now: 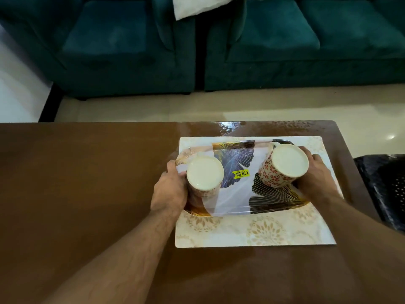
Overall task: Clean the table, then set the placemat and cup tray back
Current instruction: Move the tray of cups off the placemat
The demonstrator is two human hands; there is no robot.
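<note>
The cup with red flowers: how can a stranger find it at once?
Look at the cream placemat on the brown table; a leaf-patterned tray sits on it. The cup with red flowers stands upside down at the tray's right end, its red flower print plainly visible.

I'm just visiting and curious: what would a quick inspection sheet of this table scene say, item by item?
Surface: brown wooden table, glossy wet patch at its far edge.
Job's things: cream placemat lies flat; leaf-patterned tray on it, carrying two upside-down cups, left cup and right cup.
Clutter: yellow price sticker on the tray.
Hands: left hand and right hand each grip a tray end.
Cables: nothing seen.
Surroundings: green sofa, white cloth on it, pale floor, black object at right.
</note>
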